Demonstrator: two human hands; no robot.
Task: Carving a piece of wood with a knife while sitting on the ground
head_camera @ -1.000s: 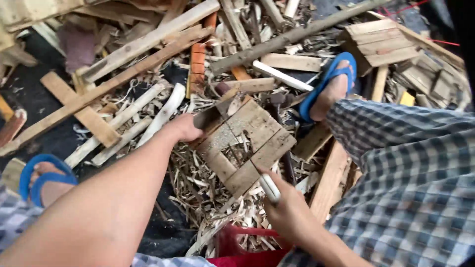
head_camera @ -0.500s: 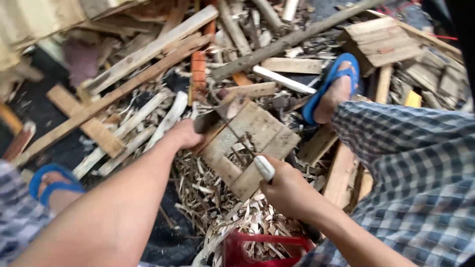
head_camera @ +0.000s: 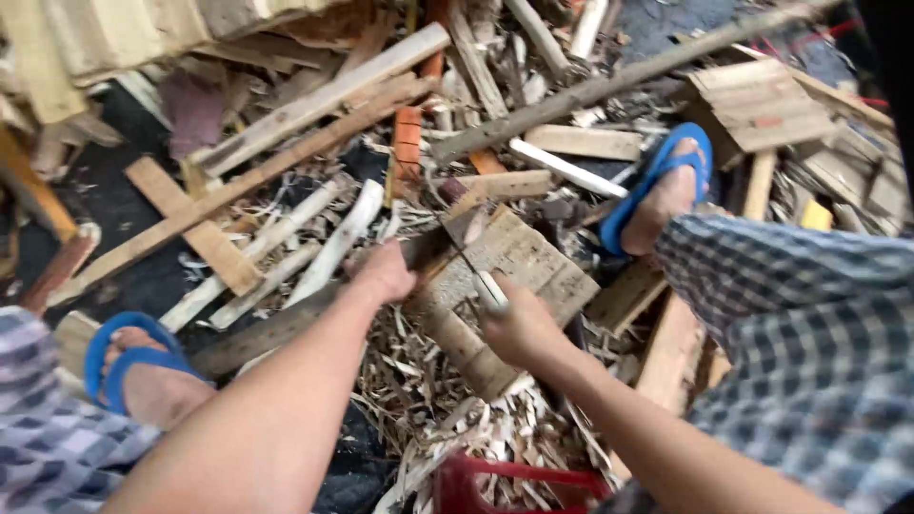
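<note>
My left hand point(head_camera: 383, 272) grips the near-left edge of a wooden block made of joined planks point(head_camera: 519, 262) that lies on a heap of wood scraps. My right hand point(head_camera: 519, 328) is closed around the pale handle of a knife point(head_camera: 487, 286), whose dark blade slants up and left across the block's top. The two hands are a short span apart, both at the block's near side.
Long planks and sticks point(head_camera: 314, 100) lie scattered all around, with splinters and shavings point(head_camera: 419, 381) under the block. My feet in blue flip-flops rest at left point(head_camera: 129, 366) and upper right point(head_camera: 657, 186). A red crate rim point(head_camera: 514, 476) sits at the bottom.
My right hand with the knife has moved up and left onto the block. The left hand kept its grip on the block, which looks turned slightly.
</note>
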